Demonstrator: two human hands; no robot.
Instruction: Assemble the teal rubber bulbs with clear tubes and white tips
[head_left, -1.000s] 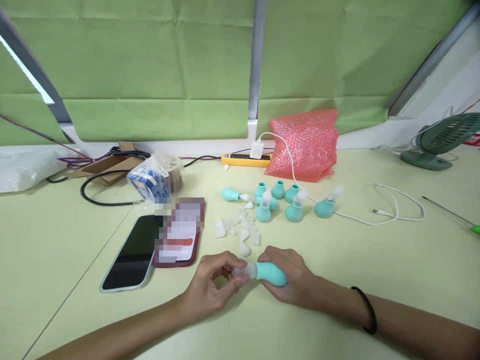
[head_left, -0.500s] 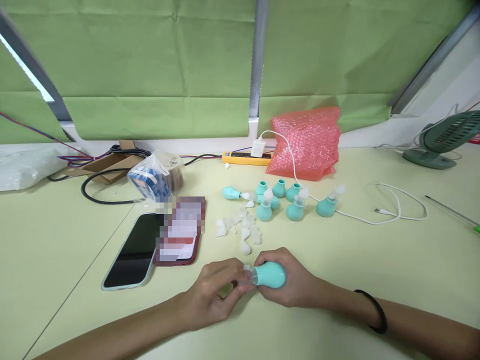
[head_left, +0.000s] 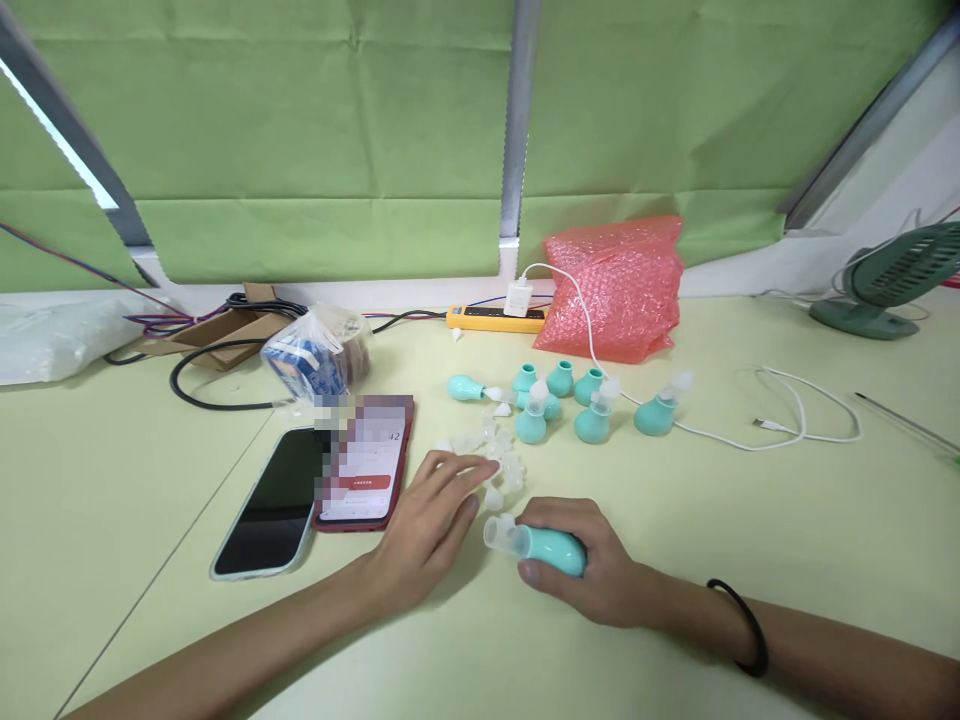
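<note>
My right hand (head_left: 581, 560) is wrapped around a turquoise squeeze bulb (head_left: 553, 549). A clear plastic connector (head_left: 504, 537) is fitted in the bulb's neck and points left. My left hand (head_left: 431, 515) has its fingers stretched over a small heap of translucent white tips (head_left: 512, 472); whether a fingertip touches one I cannot tell. Beyond the heap are several more turquoise bulbs: a few are bare with open necks, such as the bare bulb (head_left: 559, 379), and others carry clear tips, such as the tipped bulb (head_left: 655, 414).
Two phones, a dark-screened one (head_left: 266, 505) and a lit one (head_left: 367, 465), lie left of my left hand. Behind are a yellow power strip (head_left: 487, 319), a red bubble-wrap bag (head_left: 611, 290) and a bagged bundle (head_left: 311, 355). A white cable (head_left: 731, 444), a screwdriver (head_left: 904, 420) and a green fan (head_left: 885, 280) are at right.
My left hand has let go of the clear connector and moved up to the heap of white tips, its fingers opening. My right hand keeps the bulb, shifted slightly right.
</note>
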